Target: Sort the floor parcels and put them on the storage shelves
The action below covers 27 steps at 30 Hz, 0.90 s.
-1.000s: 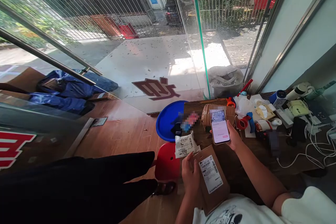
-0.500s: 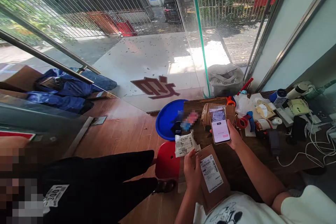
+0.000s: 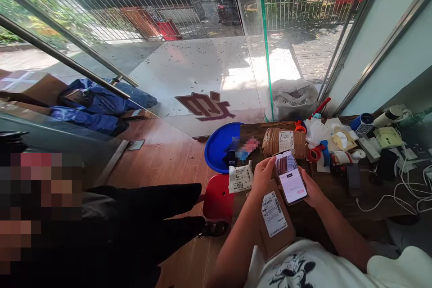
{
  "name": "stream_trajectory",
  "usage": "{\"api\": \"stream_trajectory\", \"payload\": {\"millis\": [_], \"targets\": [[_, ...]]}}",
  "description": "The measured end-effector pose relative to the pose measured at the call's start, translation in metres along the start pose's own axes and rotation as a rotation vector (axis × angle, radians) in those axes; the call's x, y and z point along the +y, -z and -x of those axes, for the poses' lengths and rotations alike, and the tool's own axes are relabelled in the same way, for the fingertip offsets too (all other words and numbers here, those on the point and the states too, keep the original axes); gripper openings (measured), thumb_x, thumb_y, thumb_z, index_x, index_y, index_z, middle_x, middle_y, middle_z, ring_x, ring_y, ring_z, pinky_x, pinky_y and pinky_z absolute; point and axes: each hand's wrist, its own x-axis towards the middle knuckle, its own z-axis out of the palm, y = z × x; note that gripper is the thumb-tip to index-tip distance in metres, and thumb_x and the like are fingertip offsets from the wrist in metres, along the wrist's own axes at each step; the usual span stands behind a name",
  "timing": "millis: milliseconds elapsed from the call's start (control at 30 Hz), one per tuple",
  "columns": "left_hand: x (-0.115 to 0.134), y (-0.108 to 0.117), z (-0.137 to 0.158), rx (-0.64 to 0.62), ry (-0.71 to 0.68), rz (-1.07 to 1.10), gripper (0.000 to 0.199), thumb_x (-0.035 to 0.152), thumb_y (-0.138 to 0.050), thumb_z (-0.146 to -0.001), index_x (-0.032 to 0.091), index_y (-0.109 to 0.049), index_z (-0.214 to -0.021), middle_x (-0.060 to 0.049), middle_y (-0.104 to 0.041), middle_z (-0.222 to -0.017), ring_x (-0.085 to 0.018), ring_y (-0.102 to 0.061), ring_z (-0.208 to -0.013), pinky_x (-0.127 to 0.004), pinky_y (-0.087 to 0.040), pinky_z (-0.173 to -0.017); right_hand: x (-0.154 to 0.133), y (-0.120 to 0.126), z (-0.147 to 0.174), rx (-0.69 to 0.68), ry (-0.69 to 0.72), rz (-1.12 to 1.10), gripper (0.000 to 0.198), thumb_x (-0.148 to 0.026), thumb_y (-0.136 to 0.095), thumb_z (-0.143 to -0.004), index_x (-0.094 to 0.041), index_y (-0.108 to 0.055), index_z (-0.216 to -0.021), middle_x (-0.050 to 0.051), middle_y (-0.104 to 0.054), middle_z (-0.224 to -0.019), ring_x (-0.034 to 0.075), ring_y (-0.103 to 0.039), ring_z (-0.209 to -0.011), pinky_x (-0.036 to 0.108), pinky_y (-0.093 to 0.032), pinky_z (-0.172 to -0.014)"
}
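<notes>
My right hand (image 3: 312, 190) grips a smartphone (image 3: 292, 184) from its right side; the lit screen has a camera picture at the top and a pale panel below. At the phone's upper left edge, my left hand (image 3: 264, 174) is closed, with its bent fingers against the edge. Below the phone a flat brown cardboard parcel (image 3: 286, 229) with a white barcode label leans near my lap. Left of my left hand lies a small white mailing bag (image 3: 240, 178) marked 4008. Just beyond the phone sits a taped brown box (image 3: 270, 141) with a label.
A blue round stool (image 3: 211, 150) and a red stool (image 3: 216, 204) stand left of the wooden table (image 3: 324, 200). Tape rolls (image 3: 314, 155), cables (image 3: 398, 186) and small devices crowd its right side. Another person in black trousers (image 3: 151, 202) is at left. A glass door (image 3: 266, 54) stands ahead.
My left hand has left the cardboard parcel and come up to the phone's left edge. The phone has moved down and right, off the taped box's label. The other person has shifted.
</notes>
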Motion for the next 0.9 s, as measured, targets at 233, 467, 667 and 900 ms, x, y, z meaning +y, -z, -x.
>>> {"api": "stream_trajectory", "payload": {"millis": [233,467,667,900], "targets": [[-0.012,-0.003,0.016,-0.078,0.041,-0.004,0.058,0.068,-0.058,-0.081,0.019,-0.077,-0.105,-0.009,-0.079,-0.101,-0.03,-0.073,-0.099,-0.044,-0.057,-0.09,0.001,0.02,0.019,0.009,-0.051,-0.016,0.076,-0.085,-0.068,-0.076,-0.031,-0.063,-0.128,0.008,-0.076,-0.123,0.034,-0.073,-0.112,0.054,-0.056,-0.1],[-0.087,0.048,0.09,0.401,-0.124,-0.31,0.042,0.046,-0.06,-0.086,0.021,-0.067,-0.119,-0.011,-0.068,-0.118,-0.028,-0.065,-0.11,-0.043,-0.053,-0.099,0.056,0.127,0.081,0.525,-0.102,0.041,0.079,-0.091,-0.055,-0.075,-0.023,-0.068,-0.114,0.015,-0.078,-0.11,0.038,-0.073,-0.11,0.058,-0.057,-0.096],[-0.174,0.065,0.142,0.478,0.15,-0.345,0.059,0.04,-0.076,-0.074,0.019,-0.058,-0.126,-0.014,-0.06,-0.126,-0.031,-0.063,-0.118,-0.049,-0.052,-0.106,0.094,0.198,0.11,1.103,0.01,0.474,0.08,-0.087,-0.04,-0.071,-0.019,-0.063,-0.106,0.019,-0.075,-0.108,0.04,-0.072,-0.107,0.057,-0.06,-0.085],[-0.215,0.063,0.138,0.469,0.284,-0.264,0.045,0.044,-0.066,-0.089,0.018,-0.057,-0.125,-0.014,-0.065,-0.119,-0.026,-0.066,-0.113,-0.041,-0.056,-0.098,0.087,0.167,0.089,1.076,0.184,0.888,0.074,-0.067,-0.07,-0.067,-0.016,-0.063,-0.12,0.027,-0.06,-0.134,0.045,-0.047,-0.137,0.066,-0.034,-0.117]]}}
